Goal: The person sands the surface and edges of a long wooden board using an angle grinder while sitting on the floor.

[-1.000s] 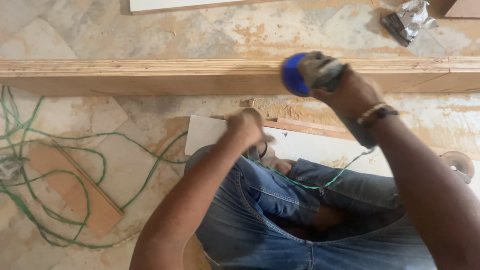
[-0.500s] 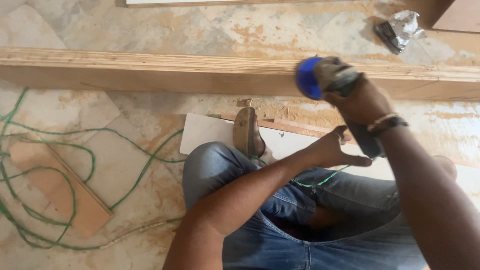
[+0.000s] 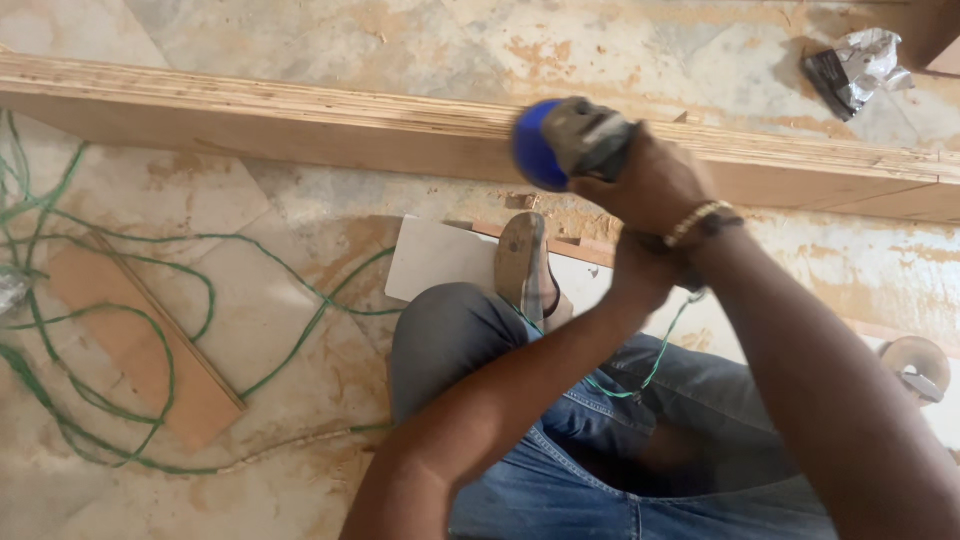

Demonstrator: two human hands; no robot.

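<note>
Two hands: both are by the long wooden board (image 3: 300, 125), which lies across the floor.
Floor: pale stone tiles (image 3: 300, 210) with orange dust and stains, on both sides of the board.
Right hand: the right hand (image 3: 655, 185) is closed tight around a power tool (image 3: 565, 140) with a blue round end. The tool sits right at the near edge of the board.
Left hand: the left hand (image 3: 640, 275) is just under the right wrist, on the near side of the board. I cannot tell if it is open or closed.
Wrist: a gold bracelet (image 3: 697, 222) is on the right wrist.
Cable: a thin green cable (image 3: 190, 290) loops over the floor, near the left end of the board.
Small plank: a short flat wood piece (image 3: 140, 340) lies among the cable loops, on the near side of the board.
White sheet: a white flat panel (image 3: 440, 260) lies just near the board, under a sandal (image 3: 523, 265).
Wrapper: a crumpled silver and black wrapper (image 3: 855, 65) lies on the far side of the board, by its right end.
Legs: blue jeans (image 3: 600, 450) fill the bottom, nearest the viewer.
</note>
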